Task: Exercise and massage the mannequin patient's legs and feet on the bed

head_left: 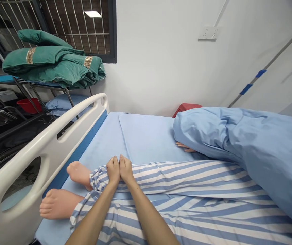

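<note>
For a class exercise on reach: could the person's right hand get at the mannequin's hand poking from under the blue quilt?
Probably yes. The right hand grips the striped trousers, and the mannequin's hand lies just beyond them on the blue sheet, with nothing raised between.

At five o'clock the trousers [186,207] are soft, matt woven cloth, lightly creased. The feet [59,204] at eight o'clock look like smooth moulded silicone with a faint sheen. At nine o'clock the rail [33,149] is smooth white plastic, slightly glossy. The sheet [146,139] at twelve o'clock and the blue quilt [250,153] at three o'clock are both matt cloth, the quilt rumpled. At ten o'clock the green quilt [54,64] is faintly sheened cloth with woven gold trim, lying on a dark metal rack [26,90] above a red plastic bucket [30,105]. The wall [161,61] at one o'clock is smooth matt paint.
</note>
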`<state>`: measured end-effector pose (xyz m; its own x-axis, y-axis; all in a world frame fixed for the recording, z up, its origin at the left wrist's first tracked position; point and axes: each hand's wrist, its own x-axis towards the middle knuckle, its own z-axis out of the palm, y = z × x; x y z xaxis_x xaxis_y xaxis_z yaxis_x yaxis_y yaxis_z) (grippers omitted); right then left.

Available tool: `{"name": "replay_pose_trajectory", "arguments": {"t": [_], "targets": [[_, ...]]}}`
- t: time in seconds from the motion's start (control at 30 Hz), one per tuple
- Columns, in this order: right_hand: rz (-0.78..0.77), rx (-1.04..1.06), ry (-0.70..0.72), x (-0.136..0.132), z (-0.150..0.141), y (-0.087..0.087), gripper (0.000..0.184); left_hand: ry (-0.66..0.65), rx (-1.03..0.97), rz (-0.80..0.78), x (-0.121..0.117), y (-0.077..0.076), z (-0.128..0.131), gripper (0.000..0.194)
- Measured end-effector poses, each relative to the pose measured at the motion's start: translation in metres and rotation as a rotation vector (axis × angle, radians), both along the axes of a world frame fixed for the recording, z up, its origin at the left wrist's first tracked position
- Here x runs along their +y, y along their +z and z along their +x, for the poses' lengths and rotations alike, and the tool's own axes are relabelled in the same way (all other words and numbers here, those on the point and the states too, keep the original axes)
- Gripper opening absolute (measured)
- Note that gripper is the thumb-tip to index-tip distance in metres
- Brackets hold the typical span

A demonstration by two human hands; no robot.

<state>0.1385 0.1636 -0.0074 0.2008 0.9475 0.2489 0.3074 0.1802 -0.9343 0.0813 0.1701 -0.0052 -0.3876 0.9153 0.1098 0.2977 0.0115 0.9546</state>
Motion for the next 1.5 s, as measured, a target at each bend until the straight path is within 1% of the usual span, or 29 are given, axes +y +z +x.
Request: {"name": "replay_pose_trajectory", "arguments": {"t": [0.07, 0.13, 0.23, 0.37, 0.43, 0.5, 0.63, 0.7, 0.8, 0.9, 0.97, 1.03, 1.13, 1.2, 1.27, 1.4, 1.5], "targets": [[-0.01, -0.002, -0.011, 0.0, -0.001, 0.001, 0.044, -0.004, 0.069, -0.02, 0.0, -0.009, -0.001, 0.035], [-0.017, -0.026, -0.019, 0.001, -0.003, 0.003, 0.044, -0.005, 0.109, -0.021, 0.0, -0.012, -0.003, 0.035], [-0.042, -0.141, -0.008, 0.002, -0.001, 0.009, 0.045, -0.039, 0.14, -0.009, 0.0, -0.01, -0.005, 0.036], [-0.035, -0.396, 0.024, -0.004, 0.011, 0.017, 0.044, -0.095, 0.172, 0.05, -0.002, -0.007, -0.004, 0.036], [-0.024, -0.473, 0.032, -0.009, 0.017, 0.018, 0.043, -0.089, 0.213, 0.055, -0.002, -0.008, -0.002, 0.035], [-0.032, -0.5, 0.019, -0.012, 0.021, 0.015, 0.044, -0.082, 0.253, 0.044, -0.003, -0.009, 0.0, 0.036], [-0.047, -0.475, -0.003, -0.014, 0.023, 0.01, 0.046, -0.102, 0.297, 0.026, -0.004, -0.011, 0.002, 0.035], [-0.038, -0.432, 0.003, -0.013, 0.023, 0.01, 0.047, -0.128, 0.307, 0.015, -0.004, -0.009, 0.003, 0.034], [-0.021, -0.352, -0.004, -0.011, 0.024, 0.01, 0.047, -0.128, 0.288, -0.012, -0.003, 0.001, 0.006, 0.034], [0.007, -0.225, -0.004, -0.008, 0.028, 0.007, 0.047, -0.05, 0.224, 0.008, -0.001, 0.013, 0.014, 0.035], [0.024, -0.133, -0.014, -0.006, 0.03, 0.005, 0.047, -0.027, 0.143, 0.031, 0.0, 0.016, 0.02, 0.036], [0.022, -0.058, -0.036, -0.003, 0.031, 0.003, 0.046, -0.054, 0.097, 0.027, -0.001, 0.011, 0.025, 0.036], [-0.008, 0.008, -0.052, 0.0, 0.03, 0.002, 0.044, -0.093, 0.158, 0.0, -0.003, -0.002, 0.028, 0.035], [-0.03, 0.003, -0.034, 0.002, 0.03, 0.004, 0.044, -0.097, 0.204, 0.001, -0.005, -0.007, 0.027, 0.036], [-0.051, -0.053, -0.014, 0.002, 0.032, 0.009, 0.045, -0.096, 0.218, 0.006, -0.005, -0.009, 0.026, 0.036], [-0.04, -0.266, 0.025, -0.006, 0.047, 0.018, 0.043, -0.152, 0.257, 0.033, -0.005, -0.009, 0.027, 0.035], [-0.01, -0.375, -0.007, -0.015, 0.059, 0.018, 0.044, -0.138, 0.328, 0.035, -0.006, -0.011, 0.029, 0.035]]}}
